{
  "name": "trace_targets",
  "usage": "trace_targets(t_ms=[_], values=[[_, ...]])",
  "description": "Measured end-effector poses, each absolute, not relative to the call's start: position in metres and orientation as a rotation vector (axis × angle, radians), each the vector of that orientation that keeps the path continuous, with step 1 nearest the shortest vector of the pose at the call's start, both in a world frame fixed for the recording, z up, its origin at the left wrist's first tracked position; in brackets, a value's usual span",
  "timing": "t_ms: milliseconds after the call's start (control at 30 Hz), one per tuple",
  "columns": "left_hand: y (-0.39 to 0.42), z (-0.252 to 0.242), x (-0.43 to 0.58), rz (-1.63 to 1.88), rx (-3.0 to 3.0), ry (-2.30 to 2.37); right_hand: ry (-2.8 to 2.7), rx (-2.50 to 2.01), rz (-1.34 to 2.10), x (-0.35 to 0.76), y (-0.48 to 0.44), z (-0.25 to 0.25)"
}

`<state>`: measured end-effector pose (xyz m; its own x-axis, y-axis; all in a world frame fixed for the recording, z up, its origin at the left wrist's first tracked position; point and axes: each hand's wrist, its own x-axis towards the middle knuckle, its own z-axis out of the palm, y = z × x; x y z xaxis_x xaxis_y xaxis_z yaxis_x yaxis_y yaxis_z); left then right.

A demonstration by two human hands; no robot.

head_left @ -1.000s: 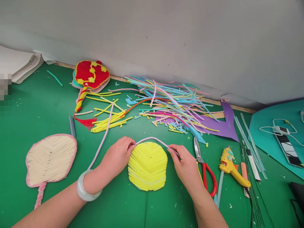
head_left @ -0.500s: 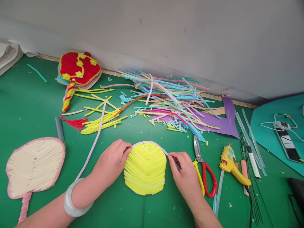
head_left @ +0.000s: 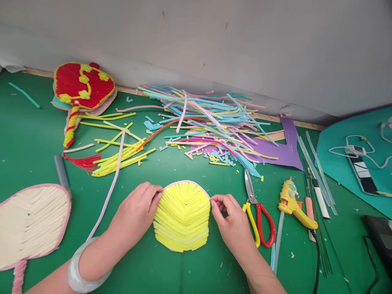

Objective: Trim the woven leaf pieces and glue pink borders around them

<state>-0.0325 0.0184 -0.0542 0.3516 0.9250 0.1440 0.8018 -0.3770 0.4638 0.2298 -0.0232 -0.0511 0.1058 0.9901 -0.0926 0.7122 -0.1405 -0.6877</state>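
Behind, a grey wall (head_left: 196, 41) with a few small dark specks (head_left: 163, 14), shadowed toward the lower right; along its foot, a narrow tan strip (head_left: 128, 90). In front, a green tabletop (head_left: 143, 269) with a thin dark seam (head_left: 181, 269) at the near side. Soft, diffuse light across both.

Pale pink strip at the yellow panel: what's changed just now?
The thin pale pink strip arched clear of the ribbed yellow panel; now it follows its top edge. The right hand has come lower. It and the left hand still pinch the strip. The red-and-yellow metal scissors and yellow glue gun stayed put.
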Motion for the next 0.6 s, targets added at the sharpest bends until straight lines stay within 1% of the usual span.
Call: trace_targets(t_ms=[233,400,600], values=[[0.0181,-0.0534,-0.0318,0.559,2.285,1.536,-1.584,-1.923,0.811,0.2310,-0.0219,-0.0467],[0.0185,-0.0527,-0.0318,0.545,2.305,1.539,-1.672,-1.895,0.846,0.2304,-0.0232,-0.0451],[0.0178,-0.0533,-0.0317,0.509,2.299,1.557,-1.789,-1.899,0.811,0.2322,-0.0249,-0.0482]])
